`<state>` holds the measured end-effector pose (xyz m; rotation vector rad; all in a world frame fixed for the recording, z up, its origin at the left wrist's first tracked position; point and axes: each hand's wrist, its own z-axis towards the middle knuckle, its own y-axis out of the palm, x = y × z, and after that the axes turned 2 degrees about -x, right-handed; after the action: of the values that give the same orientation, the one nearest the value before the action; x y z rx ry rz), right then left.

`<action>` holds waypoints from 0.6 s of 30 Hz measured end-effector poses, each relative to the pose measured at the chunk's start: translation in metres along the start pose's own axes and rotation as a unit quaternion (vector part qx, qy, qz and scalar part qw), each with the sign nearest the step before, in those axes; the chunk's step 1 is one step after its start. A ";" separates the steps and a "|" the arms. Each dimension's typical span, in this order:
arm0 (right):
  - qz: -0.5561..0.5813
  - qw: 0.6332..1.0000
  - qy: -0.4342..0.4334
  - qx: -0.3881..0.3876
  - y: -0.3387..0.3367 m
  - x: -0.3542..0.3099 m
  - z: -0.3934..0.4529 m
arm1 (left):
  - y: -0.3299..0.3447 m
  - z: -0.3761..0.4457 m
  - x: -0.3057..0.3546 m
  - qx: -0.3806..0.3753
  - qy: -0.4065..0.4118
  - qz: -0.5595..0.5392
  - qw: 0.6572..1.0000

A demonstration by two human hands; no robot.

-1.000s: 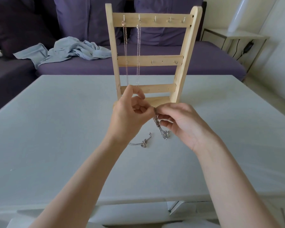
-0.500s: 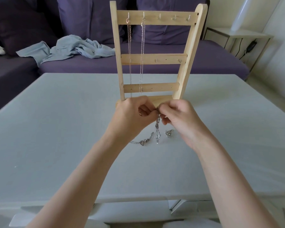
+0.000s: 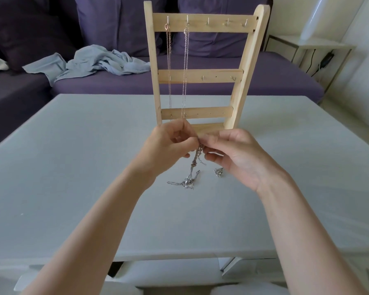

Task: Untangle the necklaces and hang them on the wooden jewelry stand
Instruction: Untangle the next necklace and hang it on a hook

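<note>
So far two thin chains (image 3: pixel 184 69) hang from the pale wooden ladder-shaped stand (image 3: pixel 202 75), while the left hand (image 3: pixel 168 150) and right hand (image 3: pixel 232 154) both pinch the knotted silver necklace tangle (image 3: pixel 193 169) trailing onto the grey desk (image 3: pixel 73 167).

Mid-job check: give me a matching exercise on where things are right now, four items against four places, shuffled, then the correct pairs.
Things:
1. tangled necklaces
2. two hung chains
3. blue cloth
4. small silver piece

Places:
A. lying on the purple sofa
B. on the table, beside the right hand
C. pinched between the left hand and the right hand
D. on the top-rail hooks of the wooden jewelry stand

Pairs: 1-C, 2-D, 3-A, 4-B
</note>
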<state>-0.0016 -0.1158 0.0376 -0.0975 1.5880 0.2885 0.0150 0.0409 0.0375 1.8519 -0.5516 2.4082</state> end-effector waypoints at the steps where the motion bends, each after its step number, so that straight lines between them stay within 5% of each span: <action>1: 0.000 1.000 0.011 -0.006 -0.001 0.000 0.000 | -0.002 -0.001 0.000 -0.016 0.003 0.012 1.000; 8: -0.010 1.000 0.015 -0.018 0.002 0.003 0.002 | -0.005 -0.005 -0.001 -0.041 -0.024 -0.021 0.999; 18: -0.126 0.980 -0.079 0.130 0.013 0.012 0.009 | 0.022 0.000 -0.006 0.044 -0.215 -0.238 0.946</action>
<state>0.0038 -0.0999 0.0269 -0.0707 1.4236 -0.1073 0.0110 0.0210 0.0261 2.2405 0.0071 1.7568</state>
